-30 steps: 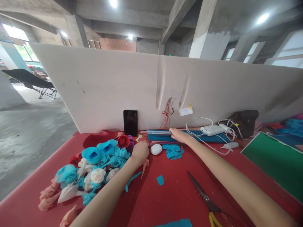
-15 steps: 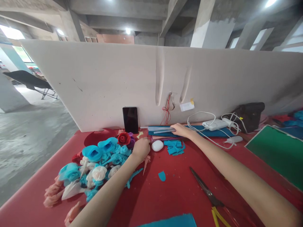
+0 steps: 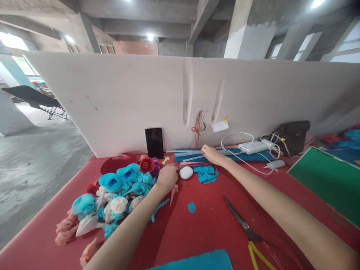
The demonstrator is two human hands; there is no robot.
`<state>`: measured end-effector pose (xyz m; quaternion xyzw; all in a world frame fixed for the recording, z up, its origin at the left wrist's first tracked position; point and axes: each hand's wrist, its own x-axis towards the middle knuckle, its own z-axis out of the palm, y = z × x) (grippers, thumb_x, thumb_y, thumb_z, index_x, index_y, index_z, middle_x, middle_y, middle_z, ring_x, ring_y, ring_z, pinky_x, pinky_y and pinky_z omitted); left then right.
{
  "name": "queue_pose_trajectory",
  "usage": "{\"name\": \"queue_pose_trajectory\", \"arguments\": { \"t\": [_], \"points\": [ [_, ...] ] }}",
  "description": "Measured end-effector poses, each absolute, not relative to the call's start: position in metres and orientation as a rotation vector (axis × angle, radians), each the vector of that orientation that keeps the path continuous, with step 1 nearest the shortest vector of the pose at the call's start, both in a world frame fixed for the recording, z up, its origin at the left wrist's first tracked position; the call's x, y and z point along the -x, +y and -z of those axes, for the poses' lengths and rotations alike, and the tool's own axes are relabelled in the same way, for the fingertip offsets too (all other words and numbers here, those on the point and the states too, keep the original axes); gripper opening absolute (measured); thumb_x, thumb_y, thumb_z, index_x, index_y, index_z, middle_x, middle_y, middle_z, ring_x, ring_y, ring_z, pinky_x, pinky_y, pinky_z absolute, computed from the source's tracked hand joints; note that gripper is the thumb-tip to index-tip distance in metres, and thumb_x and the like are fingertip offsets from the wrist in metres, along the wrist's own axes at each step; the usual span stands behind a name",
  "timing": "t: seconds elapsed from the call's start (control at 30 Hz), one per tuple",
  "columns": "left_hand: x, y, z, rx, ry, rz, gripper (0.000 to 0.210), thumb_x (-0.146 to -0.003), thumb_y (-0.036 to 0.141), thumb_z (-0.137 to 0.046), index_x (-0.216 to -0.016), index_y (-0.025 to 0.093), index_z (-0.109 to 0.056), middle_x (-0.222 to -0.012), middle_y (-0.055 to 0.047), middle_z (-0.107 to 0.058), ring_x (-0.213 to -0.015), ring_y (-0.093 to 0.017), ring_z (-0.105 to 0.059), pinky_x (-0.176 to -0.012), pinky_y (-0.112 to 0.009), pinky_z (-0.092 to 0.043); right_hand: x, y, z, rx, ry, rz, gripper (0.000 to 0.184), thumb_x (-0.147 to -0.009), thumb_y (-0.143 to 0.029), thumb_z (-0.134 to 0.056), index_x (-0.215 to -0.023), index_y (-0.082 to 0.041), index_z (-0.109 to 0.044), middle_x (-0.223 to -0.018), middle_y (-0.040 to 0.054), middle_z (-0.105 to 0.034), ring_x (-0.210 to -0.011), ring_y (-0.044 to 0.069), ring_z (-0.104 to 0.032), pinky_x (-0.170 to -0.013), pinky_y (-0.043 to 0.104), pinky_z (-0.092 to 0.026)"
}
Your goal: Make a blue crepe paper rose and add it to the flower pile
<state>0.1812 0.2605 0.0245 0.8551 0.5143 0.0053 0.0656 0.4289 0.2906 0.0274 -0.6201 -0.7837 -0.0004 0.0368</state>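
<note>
My right hand (image 3: 213,155) is at the back of the table, its fingers pinched on thin translucent sticks (image 3: 187,153) that lie over blue paper sheets (image 3: 244,156). My left hand (image 3: 168,176) is closed beside the pile of crepe-paper flowers (image 3: 119,204); what its fingers hold is hidden. A salmon paper scrap (image 3: 173,192) shows just below that hand. Between the hands are a white egg-shaped object (image 3: 186,172) and a bunch of blue paper strips (image 3: 206,174). A red paper rose (image 3: 146,164) sits at the pile's far edge.
Scissors (image 3: 244,225) with yellow and red handles lie at front right, near a blue sheet (image 3: 197,261). A phone (image 3: 154,143) leans on the white panel (image 3: 126,93). White cables and a power strip (image 3: 251,147), a dark bag (image 3: 295,137) and a green board (image 3: 326,183) are at right.
My right hand has shifted slightly on the sticks, and they are a little more spread out. My left hand stays in place. The view has moved slightly.
</note>
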Motion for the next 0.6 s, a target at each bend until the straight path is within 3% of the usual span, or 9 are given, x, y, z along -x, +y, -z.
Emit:
{"name": "queue_pose_trajectory", "arguments": {
  "t": [0.6],
  "points": [
    [-0.181,0.258,-0.025,-2.580,1.551,-0.007,0.028,-0.089,0.030,-0.054,-0.113,0.015,-0.055,-0.114,-0.009,-0.059,-0.099,-0.021,-0.060,-0.084,-0.042,-0.052,-0.447,0.309,-0.081,1.581,-1.536,-0.208,0.029,-0.092,-0.035,-0.055,-0.110,-0.012,-0.057,-0.108,0.0055,-0.057,-0.093,0.021,-0.058,-0.079,0.037,-0.052]
  ]
}}
